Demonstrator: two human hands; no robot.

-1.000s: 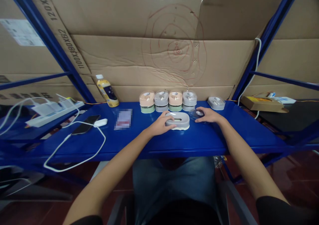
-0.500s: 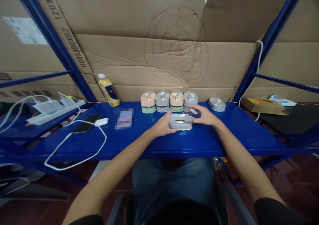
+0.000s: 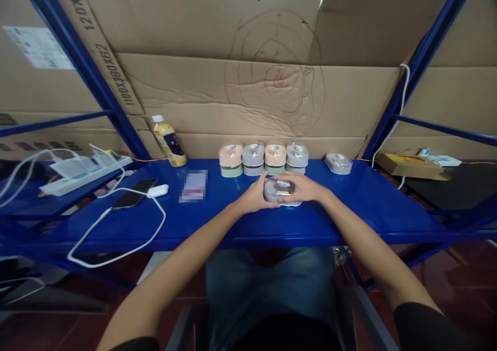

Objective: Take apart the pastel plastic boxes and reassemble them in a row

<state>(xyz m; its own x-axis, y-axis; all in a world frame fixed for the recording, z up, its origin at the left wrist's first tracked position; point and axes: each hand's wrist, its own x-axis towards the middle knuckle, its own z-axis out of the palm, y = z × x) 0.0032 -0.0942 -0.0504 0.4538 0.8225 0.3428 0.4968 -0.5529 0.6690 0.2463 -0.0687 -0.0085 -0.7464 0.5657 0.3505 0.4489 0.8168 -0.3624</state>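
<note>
A grey rounded plastic box (image 3: 275, 198) stands on the blue table in front of me, with a clear lid (image 3: 280, 185) lying over its top. My left hand (image 3: 254, 195) is wrapped around the left side of the box. From the right, my right hand (image 3: 305, 187) grips the lid and box, its fingers hiding that end. Whether the lid sits fully down I cannot tell. Just behind are stacked boxes of the same shape, among them a peach one (image 3: 230, 157), a grey one (image 3: 253, 158), another peach one (image 3: 275, 155) and another grey one (image 3: 297, 157).
A single grey box (image 3: 338, 163) sits at the back right. To the left are a yellow bottle (image 3: 170, 143), a blurred packet (image 3: 193, 186), a phone (image 3: 134, 193) with a white cable (image 3: 116, 262), and a power strip (image 3: 85, 175). Cardboard (image 3: 186, 92) walls the back.
My right hand has brought the clear lid left and down onto the grey box, covering its slotted top. My left hand has stayed at the box's left side.
</note>
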